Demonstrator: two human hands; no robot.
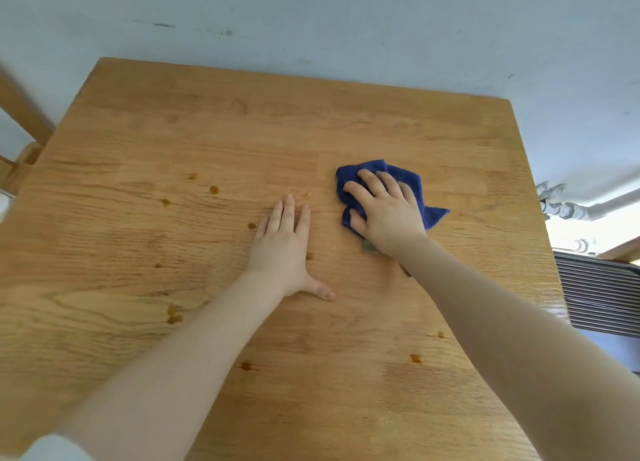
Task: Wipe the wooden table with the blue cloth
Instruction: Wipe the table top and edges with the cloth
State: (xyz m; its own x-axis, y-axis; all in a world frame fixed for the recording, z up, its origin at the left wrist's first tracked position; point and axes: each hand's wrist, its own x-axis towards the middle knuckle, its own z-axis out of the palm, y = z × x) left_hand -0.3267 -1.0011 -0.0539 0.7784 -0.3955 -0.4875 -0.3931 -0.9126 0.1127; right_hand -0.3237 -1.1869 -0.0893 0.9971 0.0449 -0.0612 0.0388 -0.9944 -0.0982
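Right hand point(384, 211) presses flat, fingers spread, on the crumpled dark-blue fabric cloth point(414, 192), right of centre frame on the light wooden counter point(207, 131). Left hand point(285, 244) rests open, palm down, beside it. Soft, light and bunching easily — best held under a broad palm. Small brown spots point(213, 189) dot the wood.

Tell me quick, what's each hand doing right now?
Left hand: open, fingers straight, flat on the wooden table.
Right hand: open, fingers spread, pressing the blue cloth onto the table.
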